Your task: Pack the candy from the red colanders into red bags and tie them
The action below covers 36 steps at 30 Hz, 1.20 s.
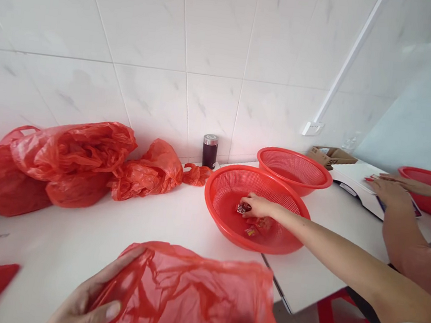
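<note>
My left hand (93,293) grips the edge of a thin red plastic bag (192,293), thumb on the near side and fingers behind it. The bag spreads across the lower middle of the view. Farther forward, my right hand (257,207) reaches into a red perforated plastic basket (213,210). Its fingers are closed on a small packet (241,208) with a black-and-white printed pattern. Below that hand, a few small red and yellow wrapped packets (251,231) lie on the basket's bottom.
Bunched red plastic bags (72,155) lie along the wall at left. A dark tumbler (209,153) stands behind the basket. A second red basket (294,183), cardboard box (332,158) and white scale (357,183) are to the right. Another person's hands (389,189) rest at the scale.
</note>
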Each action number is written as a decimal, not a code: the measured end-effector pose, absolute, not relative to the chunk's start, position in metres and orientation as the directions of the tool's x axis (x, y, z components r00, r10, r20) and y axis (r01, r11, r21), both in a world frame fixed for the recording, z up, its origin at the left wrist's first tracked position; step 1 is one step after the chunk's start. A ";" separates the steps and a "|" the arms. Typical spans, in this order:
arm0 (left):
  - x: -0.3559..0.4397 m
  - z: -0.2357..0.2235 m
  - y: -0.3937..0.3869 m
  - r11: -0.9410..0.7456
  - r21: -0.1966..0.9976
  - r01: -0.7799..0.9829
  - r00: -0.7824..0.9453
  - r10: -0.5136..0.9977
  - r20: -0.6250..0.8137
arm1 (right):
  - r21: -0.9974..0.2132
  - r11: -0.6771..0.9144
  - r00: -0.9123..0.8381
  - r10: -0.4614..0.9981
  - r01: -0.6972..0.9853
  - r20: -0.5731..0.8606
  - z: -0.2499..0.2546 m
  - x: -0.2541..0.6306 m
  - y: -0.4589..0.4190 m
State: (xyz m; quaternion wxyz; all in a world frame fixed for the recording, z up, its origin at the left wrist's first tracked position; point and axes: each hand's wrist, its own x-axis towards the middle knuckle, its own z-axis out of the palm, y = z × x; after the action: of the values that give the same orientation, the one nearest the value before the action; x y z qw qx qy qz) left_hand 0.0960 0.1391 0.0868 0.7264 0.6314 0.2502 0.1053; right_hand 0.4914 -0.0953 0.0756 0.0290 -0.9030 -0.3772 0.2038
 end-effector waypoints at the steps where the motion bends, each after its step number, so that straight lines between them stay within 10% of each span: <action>1: 0.100 0.087 0.139 0.185 0.972 0.146 0.859 0.463 -0.217 | -0.210 -0.699 0.624 0.709 0.684 -0.328 0.076 0.492 -0.095; 14: 0.117 0.071 0.123 -0.073 0.969 0.236 0.890 0.416 -0.185 | -0.586 -0.548 0.649 0.760 0.598 -0.048 0.134 0.489 -0.089; 19: 0.129 0.071 0.118 -0.088 0.968 0.234 0.912 0.365 -0.187 | -0.842 -0.118 0.350 0.932 0.526 0.089 0.185 0.401 -0.065; 28: 0.138 0.073 0.105 0.019 0.975 0.220 0.902 0.377 -0.211 | -0.464 -0.034 -0.003 0.997 0.885 -0.079 0.131 0.300 -0.034; 36: 0.131 0.062 0.110 0.008 0.975 0.221 0.887 0.415 -0.204 | -0.604 -0.073 -0.011 0.991 0.794 -0.134 0.131 0.303 -0.040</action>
State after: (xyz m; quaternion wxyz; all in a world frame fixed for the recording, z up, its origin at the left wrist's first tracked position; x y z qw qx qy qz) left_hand 0.1312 0.1101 0.0618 0.6729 0.7005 0.2268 0.0721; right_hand 0.3033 -0.0397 0.1313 0.1805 -0.6798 -0.6565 0.2728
